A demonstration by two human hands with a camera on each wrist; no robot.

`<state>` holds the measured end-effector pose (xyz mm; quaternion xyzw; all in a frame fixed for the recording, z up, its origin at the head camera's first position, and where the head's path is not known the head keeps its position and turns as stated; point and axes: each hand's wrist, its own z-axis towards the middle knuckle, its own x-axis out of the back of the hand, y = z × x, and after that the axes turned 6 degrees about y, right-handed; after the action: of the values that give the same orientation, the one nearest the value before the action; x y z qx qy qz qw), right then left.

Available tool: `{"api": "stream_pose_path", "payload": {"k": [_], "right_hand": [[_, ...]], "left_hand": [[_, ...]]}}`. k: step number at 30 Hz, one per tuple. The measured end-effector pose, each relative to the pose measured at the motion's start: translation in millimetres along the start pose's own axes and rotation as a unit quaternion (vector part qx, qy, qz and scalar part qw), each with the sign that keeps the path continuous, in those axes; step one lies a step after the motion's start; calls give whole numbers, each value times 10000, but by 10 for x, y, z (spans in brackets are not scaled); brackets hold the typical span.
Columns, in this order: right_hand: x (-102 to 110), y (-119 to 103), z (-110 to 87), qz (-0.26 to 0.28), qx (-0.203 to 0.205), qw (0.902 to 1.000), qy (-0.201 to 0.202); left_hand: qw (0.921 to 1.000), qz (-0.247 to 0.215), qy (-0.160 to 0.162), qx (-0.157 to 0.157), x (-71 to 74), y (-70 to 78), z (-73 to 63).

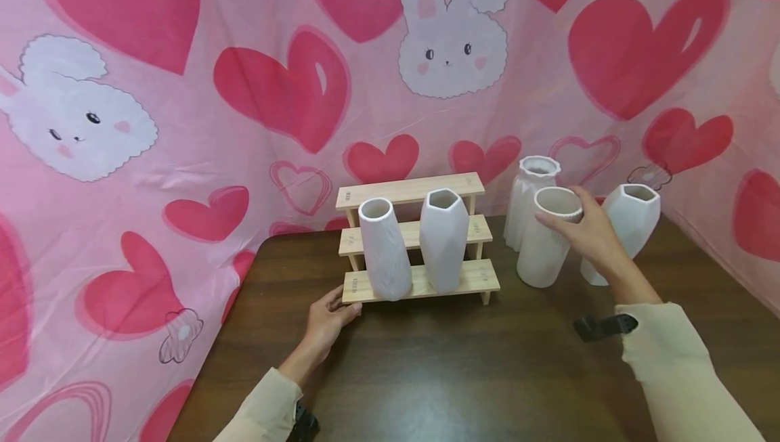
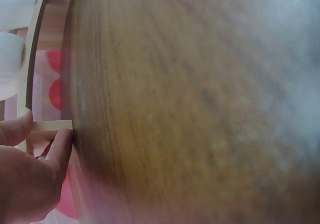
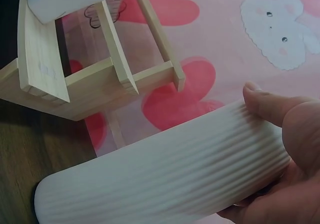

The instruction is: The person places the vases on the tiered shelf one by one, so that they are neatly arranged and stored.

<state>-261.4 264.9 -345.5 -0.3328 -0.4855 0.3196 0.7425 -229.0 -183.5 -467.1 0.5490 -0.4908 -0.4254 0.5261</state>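
R hand [image 1: 591, 232] has thumb & fingers curled round the rim end of the ribbed white vase [image 1: 541, 256], btwn my 1 and 2 o'clock, & L hand [image 1: 326, 323] pinches the wooden stand [image 1: 408, 191], at 12, by its front corner (its 8 o'clock). Vase looks ceramic: prob. stiff, a bit heavy, breakable, maybe slick, so best held just under the rim, w/ ribs prob. helping grip. Tiny dark marks [image 1: 355, 285] on the stand: too small to read, no brand legible.
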Motion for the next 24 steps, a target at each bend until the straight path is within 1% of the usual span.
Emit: {"api": "stream_pose_path", "payload": {"k": [10,15,20,24], "right_hand": [[24,-2,-18,-66,-40,10000,-53],[31,12,-20,-144,-21,9999,-11],[31,16,-30,-228,-13,9995,202],[18,5,-37,-188,103,9989,416]], "left_hand": [[10000,22,-21,75,-14,18,-43],[10000,-2,-30,90,-13,19,-48],[9999,13,-41,121,-10,26,-55],[9999,55,16,89,-8,33,-47]]}}
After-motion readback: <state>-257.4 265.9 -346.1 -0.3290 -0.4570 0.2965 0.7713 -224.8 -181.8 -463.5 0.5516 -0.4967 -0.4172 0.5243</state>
